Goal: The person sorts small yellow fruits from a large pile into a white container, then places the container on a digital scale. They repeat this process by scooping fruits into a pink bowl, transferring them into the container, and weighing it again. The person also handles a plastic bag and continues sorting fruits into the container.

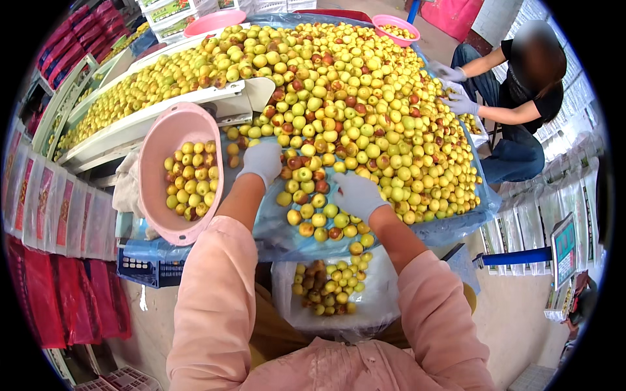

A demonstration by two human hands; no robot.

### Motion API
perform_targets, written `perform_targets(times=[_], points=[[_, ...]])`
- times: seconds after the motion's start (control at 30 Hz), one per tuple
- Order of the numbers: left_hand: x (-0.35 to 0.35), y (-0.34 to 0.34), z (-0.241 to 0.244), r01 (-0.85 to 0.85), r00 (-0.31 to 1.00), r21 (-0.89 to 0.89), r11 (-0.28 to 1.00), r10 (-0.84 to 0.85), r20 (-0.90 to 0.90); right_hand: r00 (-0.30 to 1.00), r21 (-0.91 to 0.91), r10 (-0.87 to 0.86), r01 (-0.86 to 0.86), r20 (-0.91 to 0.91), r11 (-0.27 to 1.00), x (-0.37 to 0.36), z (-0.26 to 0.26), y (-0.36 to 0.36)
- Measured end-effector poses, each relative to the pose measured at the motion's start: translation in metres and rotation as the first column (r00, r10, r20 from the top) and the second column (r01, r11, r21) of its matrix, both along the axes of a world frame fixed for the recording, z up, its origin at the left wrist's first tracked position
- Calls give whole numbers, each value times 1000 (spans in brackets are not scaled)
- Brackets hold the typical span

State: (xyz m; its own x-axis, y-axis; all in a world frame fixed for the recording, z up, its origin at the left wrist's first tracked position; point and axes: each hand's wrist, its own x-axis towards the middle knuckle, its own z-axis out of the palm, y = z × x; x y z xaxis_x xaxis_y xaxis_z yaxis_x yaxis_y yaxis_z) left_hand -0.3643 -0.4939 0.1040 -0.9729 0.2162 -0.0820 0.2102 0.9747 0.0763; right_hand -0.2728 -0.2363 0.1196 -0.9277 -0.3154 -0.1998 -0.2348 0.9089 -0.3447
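Observation:
A large heap of yellow-green and reddish-brown jujubes [352, 107] covers the table, which is lined with blue plastic film [274, 229]. My left hand [262, 161], in a pale grey glove, is at the near edge of the heap, right of a pink plastic basin [146, 161] partly filled with jujubes. Its fingertips are hidden, so a grip cannot be told. My right hand [359, 195], gloved alike, reaches over the fruit with fingers bent; whether it holds one is unclear. Between and below the hands lie loose jujubes [318, 220]. Below the table edge, a plastic-lined container [381, 288] holds more jujubes.
A white sorting chute [146, 117] full of fruit runs in from the left. A co-worker [518, 83] in grey gloves sits at the right side. A blue crate [146, 266] stands below left, a scale display [563, 251] at right. Pink basins [396, 30] stand at the back.

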Motion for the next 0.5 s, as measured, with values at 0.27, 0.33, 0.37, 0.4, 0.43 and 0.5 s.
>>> perform_targets(times=[0.27, 0.33, 0.37, 0.4, 0.43, 0.5], points=[[109, -55, 106, 55, 924, 846, 530, 294, -244, 993, 117, 25, -11, -115, 993, -1, -8, -21], [110, -133, 92, -46, 834, 710, 702, 418, -359, 995, 119, 46, -36, -86, 992, 1, 3, -30], [111, -151, 80, -135, 810, 677, 724, 474, -345, 997, 130, 40, -31, -71, 991, 0, 7, -26], [116, -173, 71, -216, 863, 548, 808, 420, -280, 999, 21, -15, 16, -49, 1000, -6, 2, -18], [123, -184, 64, -278, 904, 401, 873, 379, -199, 995, -128, -97, 97, 3, 987, -7, 9, -22], [136, -187, 48, -202, 902, 380, 903, 322, -286, 962, -397, -236, 272, 139, 877, -6, 22, -29]])
